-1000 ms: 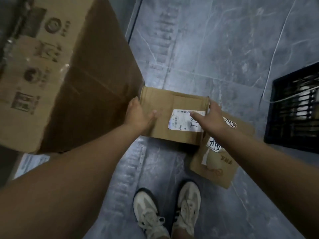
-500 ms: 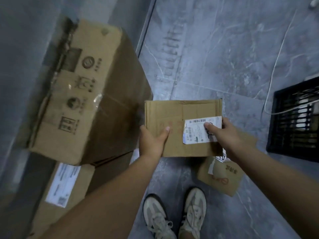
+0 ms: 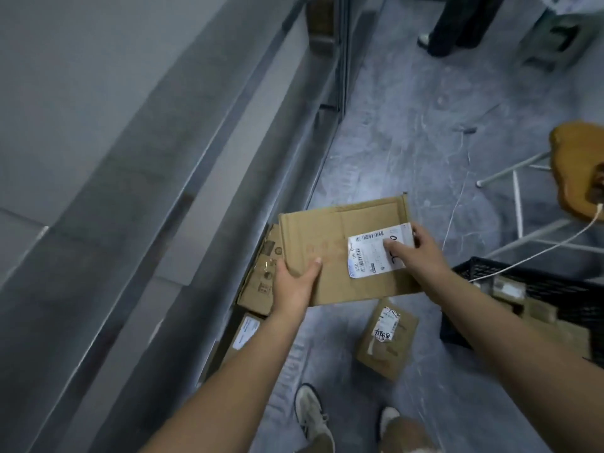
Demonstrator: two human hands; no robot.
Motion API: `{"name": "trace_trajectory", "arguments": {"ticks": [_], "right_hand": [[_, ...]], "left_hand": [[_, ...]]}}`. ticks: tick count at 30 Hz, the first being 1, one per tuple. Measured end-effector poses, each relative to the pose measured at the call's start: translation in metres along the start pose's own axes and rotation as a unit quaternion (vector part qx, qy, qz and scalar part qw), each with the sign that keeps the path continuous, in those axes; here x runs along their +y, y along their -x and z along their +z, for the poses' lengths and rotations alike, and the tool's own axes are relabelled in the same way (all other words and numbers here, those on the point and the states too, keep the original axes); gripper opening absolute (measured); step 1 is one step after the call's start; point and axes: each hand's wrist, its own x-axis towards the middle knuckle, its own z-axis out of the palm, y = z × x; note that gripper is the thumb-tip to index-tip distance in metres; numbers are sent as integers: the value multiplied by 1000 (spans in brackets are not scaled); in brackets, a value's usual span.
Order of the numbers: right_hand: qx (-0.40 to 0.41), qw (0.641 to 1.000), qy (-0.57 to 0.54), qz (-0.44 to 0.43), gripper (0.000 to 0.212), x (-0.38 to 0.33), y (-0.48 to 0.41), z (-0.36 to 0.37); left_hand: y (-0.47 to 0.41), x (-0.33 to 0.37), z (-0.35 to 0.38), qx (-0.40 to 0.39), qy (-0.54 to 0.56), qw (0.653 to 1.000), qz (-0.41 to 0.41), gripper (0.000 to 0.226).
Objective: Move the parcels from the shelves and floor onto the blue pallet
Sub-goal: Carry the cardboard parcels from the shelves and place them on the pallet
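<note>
The near-left corner of the flat parcel [image 3: 327, 243] is clamped in the grip of the left hand [image 3: 295, 284]; it is held above the floor [image 3: 408, 142], long axis across the body. Its right edge is pinched by the right hand [image 3: 425, 255] (fingers [image 3: 391, 246] over the label [image 3: 366, 256]). No blue pallet is seen.

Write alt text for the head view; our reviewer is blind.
Two hands hold a flat cardboard parcel with a white label above a grey floor, left hand on its near-left corner, right hand on the label side. A smaller parcel lies on the floor below; a black crate stands right.
</note>
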Motion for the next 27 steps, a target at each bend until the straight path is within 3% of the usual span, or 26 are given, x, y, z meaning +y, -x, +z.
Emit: {"name": "trace_trajectory", "arguments": {"ticks": [4, 9, 14, 16, 19, 23, 27], "right_hand": [[-20, 998, -12, -52, 47, -47, 42, -17], [-87, 987, -26, -131, 45, -89, 68, -40], [-169, 964, -28, -201, 40, -122, 98, -45], [-204, 953, -29, -221, 41, -130, 117, -37], [-271, 930, 0, -249, 43, -138, 155, -16], [-364, 891, 42, -270, 34, -133, 214, 28], [-436, 851, 59, -287, 39, -130, 289, 80]], "left_hand": [[54, 38, -38, 45, 25, 997, 51, 53], [114, 63, -60, 113, 67, 987, 88, 28], [177, 71, -77, 202, 133, 963, 118, 30], [205, 63, -92, 229, 149, 955, 119, 25], [252, 37, -114, 280, 179, 938, 103, 36], [310, -3, -149, 373, 192, 903, 91, 34], [372, -39, -200, 465, 194, 860, 75, 36]]}}
